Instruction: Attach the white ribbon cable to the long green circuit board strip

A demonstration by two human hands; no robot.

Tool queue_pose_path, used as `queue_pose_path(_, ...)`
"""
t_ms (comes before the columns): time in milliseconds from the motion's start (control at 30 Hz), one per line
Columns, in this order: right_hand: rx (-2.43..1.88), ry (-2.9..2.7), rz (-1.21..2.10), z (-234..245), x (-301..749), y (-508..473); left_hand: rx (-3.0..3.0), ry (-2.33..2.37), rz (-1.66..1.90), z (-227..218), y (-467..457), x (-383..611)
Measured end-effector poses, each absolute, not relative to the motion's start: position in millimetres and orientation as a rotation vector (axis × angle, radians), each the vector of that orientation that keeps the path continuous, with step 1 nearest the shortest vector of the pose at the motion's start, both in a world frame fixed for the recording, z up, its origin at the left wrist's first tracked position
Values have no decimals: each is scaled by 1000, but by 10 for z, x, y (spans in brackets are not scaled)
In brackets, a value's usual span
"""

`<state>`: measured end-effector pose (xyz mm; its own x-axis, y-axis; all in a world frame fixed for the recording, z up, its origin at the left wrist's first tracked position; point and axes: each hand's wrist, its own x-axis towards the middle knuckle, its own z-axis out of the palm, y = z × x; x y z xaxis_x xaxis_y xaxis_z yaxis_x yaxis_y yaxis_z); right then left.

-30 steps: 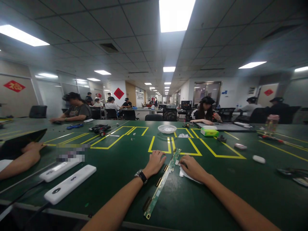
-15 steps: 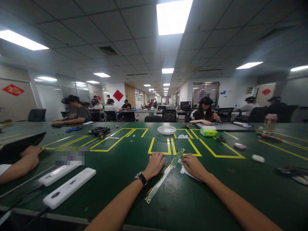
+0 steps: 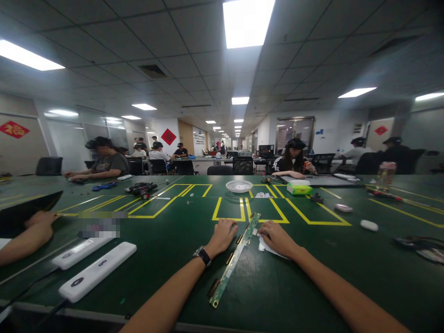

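Observation:
A long, narrow green circuit board lies at a slant on the table between my hands, with several brown connector tabs along its left edge. My left hand rests palm down to the left of the board's upper part, fingers loosely apart, with no object seen in it. To the right of the board, my right hand has its fingers bent over a crumpled white tissue. Part of the tissue sticks out under the palm and near the fingertips, close to the board's edge. The fingertips' exact contact is hidden.
Two white power strips lie at left, near another person's hand. Ahead are a white round basket, a green box and yellow tape lines on the green table. People sit across the table.
The circuit board has turned to a steeper angle, its near end shifting toward me and its tabs showing more on the left. Both hands stay almost in place; the view has shifted slightly.

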<state>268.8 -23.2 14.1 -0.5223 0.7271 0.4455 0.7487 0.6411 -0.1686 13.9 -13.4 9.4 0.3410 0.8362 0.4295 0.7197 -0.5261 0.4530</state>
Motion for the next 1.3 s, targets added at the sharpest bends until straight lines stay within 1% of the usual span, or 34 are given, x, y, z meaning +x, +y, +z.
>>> queue_pose_path(233,-895,-2524,4,188,2479,-407,2441,1421,970,62,-114,133)
queue_pose_path(467,-1047,-2428,-50,151,2607,-278,2450,1433,957,56,-101,143)
queue_pose_path(767,-868,-2568,0,255,2408,-504,2463,1415,921,74,-137,148)
queue_pose_path(1033,-1099,-2408,-94,148,2580,-306,2441,1424,934,71,-129,151)
queue_pose_path(1233,-909,-2511,-32,199,2452,-431,2433,1421,945,81,-149,159)
queue_pose_path(1300,-915,-2515,-36,201,2443,-419,2436,1422,939,83,-151,156)
